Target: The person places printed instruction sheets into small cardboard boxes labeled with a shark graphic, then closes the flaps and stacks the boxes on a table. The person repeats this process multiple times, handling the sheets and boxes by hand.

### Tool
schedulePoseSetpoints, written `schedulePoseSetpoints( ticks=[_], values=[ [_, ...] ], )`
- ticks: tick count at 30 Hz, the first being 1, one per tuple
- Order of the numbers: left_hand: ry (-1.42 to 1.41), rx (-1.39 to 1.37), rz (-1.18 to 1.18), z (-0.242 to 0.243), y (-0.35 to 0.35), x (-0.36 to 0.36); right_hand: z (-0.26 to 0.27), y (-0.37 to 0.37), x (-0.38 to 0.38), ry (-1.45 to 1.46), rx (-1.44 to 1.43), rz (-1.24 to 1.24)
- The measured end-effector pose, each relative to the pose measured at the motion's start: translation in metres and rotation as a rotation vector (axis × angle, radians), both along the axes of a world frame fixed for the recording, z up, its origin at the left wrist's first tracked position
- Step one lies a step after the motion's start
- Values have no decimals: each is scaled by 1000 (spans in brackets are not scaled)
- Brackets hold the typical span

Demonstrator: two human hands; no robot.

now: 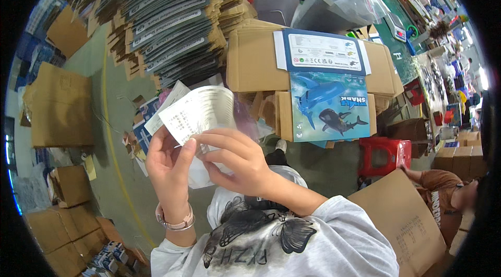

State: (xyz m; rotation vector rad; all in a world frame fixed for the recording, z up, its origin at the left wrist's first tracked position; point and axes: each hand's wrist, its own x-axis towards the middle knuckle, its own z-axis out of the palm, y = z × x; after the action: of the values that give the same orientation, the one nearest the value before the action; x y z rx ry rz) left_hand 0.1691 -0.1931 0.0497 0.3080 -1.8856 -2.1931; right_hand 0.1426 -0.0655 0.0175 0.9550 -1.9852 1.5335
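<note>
Both of my hands hold a small bundle of white printed paper sheets (184,116) in front of my chest. The top sheet curls over into a rounded bend and bears small print. My left hand (170,161), with a pink-strapped watch on the wrist, grips the bundle's lower left side, thumb on the front. The fingers of my right hand (235,159) pinch its lower edge beside the left thumb. Another sheet sticks out behind on the left, and pale paper shows below the hands. Just beyond to the right lies a flattened printed whale shark toy box (328,106).
Tall stacks of flattened printed cartons (172,26) rise ahead. Brown cardboard (254,57) lies under the toy box. A red plastic stool (385,155) stands at right, near a person (442,194) beside a large carton (399,222). More cartons (62,104) stand at left.
</note>
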Motion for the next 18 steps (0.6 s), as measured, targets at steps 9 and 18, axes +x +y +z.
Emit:
schedulePoseSetpoints(
  ticks=[9,18],
  values=[
    [90,-222,-74,9,-15,-1,-13,32,-23,-317,-158,-391],
    [156,-703,-150,31,-22,4,-36,50,-46,-879,-411,19]
  ],
)
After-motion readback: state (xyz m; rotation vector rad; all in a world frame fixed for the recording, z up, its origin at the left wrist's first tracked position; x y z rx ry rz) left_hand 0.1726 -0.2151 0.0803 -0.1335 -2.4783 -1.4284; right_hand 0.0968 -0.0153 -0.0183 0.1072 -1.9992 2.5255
